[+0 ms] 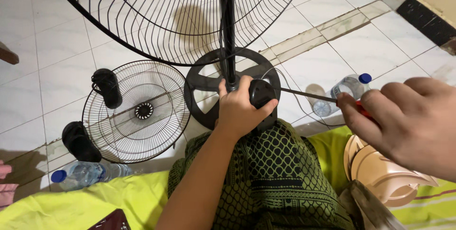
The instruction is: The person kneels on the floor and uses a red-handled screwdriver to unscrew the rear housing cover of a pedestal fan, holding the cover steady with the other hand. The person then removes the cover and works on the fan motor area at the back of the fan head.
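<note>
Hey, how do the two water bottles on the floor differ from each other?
The bottle near the bottom left lies on its side next to the loose fan grille, and seems to hold water along its length. The bottle on the right is tilted, lies beyond the screwdriver shaft held in the right hand, and looks nearly empty. It also appears smaller in this view. Both are clear plastic with blue caps, resting on the white tiled floor.

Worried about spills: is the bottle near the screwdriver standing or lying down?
Lying down: the clear bottle rests on its side on the tiled floor, blue cap on.
</note>
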